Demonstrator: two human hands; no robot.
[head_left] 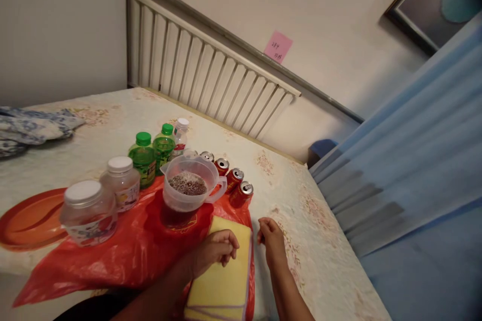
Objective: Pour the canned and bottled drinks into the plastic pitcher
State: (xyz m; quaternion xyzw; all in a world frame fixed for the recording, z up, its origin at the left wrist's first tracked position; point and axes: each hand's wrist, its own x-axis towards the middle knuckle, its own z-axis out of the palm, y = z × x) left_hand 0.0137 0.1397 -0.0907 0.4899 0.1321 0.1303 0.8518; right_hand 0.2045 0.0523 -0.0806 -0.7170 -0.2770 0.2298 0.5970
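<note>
Item: yellow cloth (226,281), folded flat, is being kept at the near edge of the table (324,220), lying partly on a red plastic bag (113,256).

Left hand (214,251): is being rested knuckles-up on the top of the cloth, fingers curled loosely under; whether a fold is being pinched cannot be told.

Right hand (271,238): is being held just beside the cloth's far right corner, fingers bent inward and nearly closed; nothing is seen in its grasp, and contact with the cloth cannot be told.

Adjacent stock: a clear plastic pitcher (190,185), filled near the brim with dark foamy liquid and without a lid, is being stood on the red bag just behind the cloth. Four red cans (235,183) are being lined up to its right; two green-capped bottles (150,153) and a white-capped bottle (181,135) behind; two white-lidded jars (101,195) to the left, near an orange tray (26,220).

Hazards, as judged:
- The bag is being shared by cloth and pitcher; if the cloth is dragged, the slick plastic is likely being pulled with it and the pitcher tipped, its liquid being spilled over bag and cloth.
- The cans are being stood close by the right hand; a wide sweep could be knocking them over.
- The cloth is overhanging the table's near edge and could be slipping off.
</note>
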